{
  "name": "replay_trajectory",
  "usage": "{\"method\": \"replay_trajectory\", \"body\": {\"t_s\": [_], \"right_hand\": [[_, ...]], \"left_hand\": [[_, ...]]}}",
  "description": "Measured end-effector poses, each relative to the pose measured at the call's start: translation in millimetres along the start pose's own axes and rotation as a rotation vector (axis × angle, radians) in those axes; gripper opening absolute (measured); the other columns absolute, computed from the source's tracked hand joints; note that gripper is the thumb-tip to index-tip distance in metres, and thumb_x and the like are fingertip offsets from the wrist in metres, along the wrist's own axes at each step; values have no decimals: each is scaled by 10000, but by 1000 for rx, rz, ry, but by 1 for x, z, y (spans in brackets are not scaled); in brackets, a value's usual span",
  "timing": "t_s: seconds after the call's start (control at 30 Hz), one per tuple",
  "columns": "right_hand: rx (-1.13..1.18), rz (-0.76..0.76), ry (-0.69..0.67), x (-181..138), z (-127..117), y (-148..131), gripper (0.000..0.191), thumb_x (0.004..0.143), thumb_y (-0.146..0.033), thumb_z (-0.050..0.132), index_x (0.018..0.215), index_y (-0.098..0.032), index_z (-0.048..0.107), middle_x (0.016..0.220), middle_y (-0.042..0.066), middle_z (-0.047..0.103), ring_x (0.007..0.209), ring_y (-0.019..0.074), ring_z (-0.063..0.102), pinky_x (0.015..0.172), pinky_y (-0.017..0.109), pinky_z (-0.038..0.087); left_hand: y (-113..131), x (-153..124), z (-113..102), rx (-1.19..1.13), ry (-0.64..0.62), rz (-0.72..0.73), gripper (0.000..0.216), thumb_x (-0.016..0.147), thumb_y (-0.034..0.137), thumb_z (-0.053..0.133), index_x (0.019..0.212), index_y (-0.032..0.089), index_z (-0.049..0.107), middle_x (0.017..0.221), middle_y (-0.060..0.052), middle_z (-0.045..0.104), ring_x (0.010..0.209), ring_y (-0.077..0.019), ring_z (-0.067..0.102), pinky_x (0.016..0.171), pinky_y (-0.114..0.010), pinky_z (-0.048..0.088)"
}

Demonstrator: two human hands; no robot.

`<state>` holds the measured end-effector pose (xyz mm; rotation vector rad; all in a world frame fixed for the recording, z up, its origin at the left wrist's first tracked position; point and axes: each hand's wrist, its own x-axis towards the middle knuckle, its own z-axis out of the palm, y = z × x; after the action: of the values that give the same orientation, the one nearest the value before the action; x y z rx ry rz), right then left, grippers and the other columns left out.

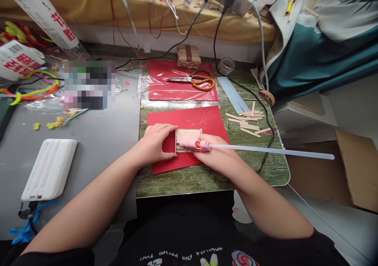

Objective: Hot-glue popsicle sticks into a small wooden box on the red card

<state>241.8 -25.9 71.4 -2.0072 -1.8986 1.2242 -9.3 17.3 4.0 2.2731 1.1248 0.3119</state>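
Observation:
A small panel of wooden craft sticks (189,133) lies on a red sheet (161,118), with an upright strip of wood along its left edge. My left hand (156,142) grips that edge, fingers at the far corner and thumb at the near one. In my right hand (214,146) is a pink glue gun (195,145), its nozzle pointing left over the panel near the left strip. A long translucent glue stick (271,150) sticks out of the gun's back, to the right. The right fingers are partly hidden behind the gun.
Scissors (203,80) lie on wrapped red sheets (159,88) behind the panel, near a bundle of sticks (189,56). Loose craft sticks (248,120) and glue sticks (232,94) lie right. A black cable (267,120) crosses the table there. A white power bank (50,169) sits left.

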Motion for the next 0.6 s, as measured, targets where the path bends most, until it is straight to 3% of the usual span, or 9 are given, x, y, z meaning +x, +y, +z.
{"method": "replay_trajectory", "body": {"t_s": [0.27,0.6], "right_hand": [[-22,15,8,-2,0,-3,334,926,-503,641,748,-232,564,799,33,674,703,183,570,598,300,365],[163,-31,73,-4,8,15,299,896,-546,700,856,-250,675,833,13,720,712,193,608,628,301,406]], "left_hand": [[-1,0,0,-3,2,6,880,785,521,841,1542,286,460,1552,-98,570,1434,-366,499,1182,-519,342],[-1,1,0,-8,-7,-1,873,793,542,825,1545,290,459,1558,-96,563,1440,-366,490,1187,-510,334]]}}
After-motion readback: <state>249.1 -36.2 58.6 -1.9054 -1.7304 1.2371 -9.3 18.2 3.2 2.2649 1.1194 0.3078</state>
